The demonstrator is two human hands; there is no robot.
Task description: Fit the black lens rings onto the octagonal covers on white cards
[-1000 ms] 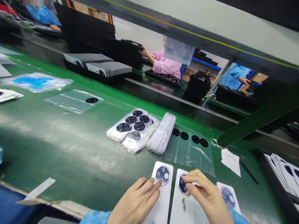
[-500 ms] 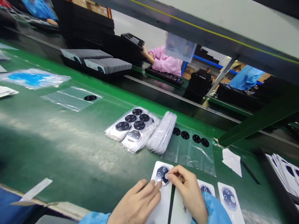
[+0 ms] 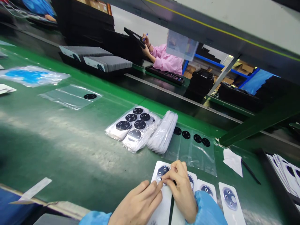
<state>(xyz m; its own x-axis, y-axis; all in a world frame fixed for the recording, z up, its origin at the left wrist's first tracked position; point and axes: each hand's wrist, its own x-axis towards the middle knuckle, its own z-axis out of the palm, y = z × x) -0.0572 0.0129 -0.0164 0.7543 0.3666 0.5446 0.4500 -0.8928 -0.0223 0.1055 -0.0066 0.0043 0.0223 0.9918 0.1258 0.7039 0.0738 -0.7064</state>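
A white panel (image 3: 161, 200) with a dark round ringed patch (image 3: 162, 171) near its top end lies in front of me. My left hand (image 3: 140, 201) rests flat on this panel, fingers stretched out, their tips at the patch's lower edge. My right hand (image 3: 180, 189) pinches at the patch's lower right, its fingertips close to the left ones. What sits in that pinch is hidden. To the right are similar panels, one partly behind my right hand, then another panel (image 3: 206, 190) and a further panel (image 3: 231, 200) with a pale disc on its patch.
Beyond my hands lie bagged dark discs (image 3: 131, 125), a bundle of white strips (image 3: 162, 132) and a clear sheet (image 3: 189, 156) with several black discs. A torn paper (image 3: 232, 162) and a black tray (image 3: 276, 184) are rightward. Across the bench, a pink-sleeved person (image 3: 167, 61) holds a pen.
My right hand has shifted left and its fingertips have moved down the patch, closer to my left fingertips. The left hand stays almost in place. The person across now shows a blue pen.
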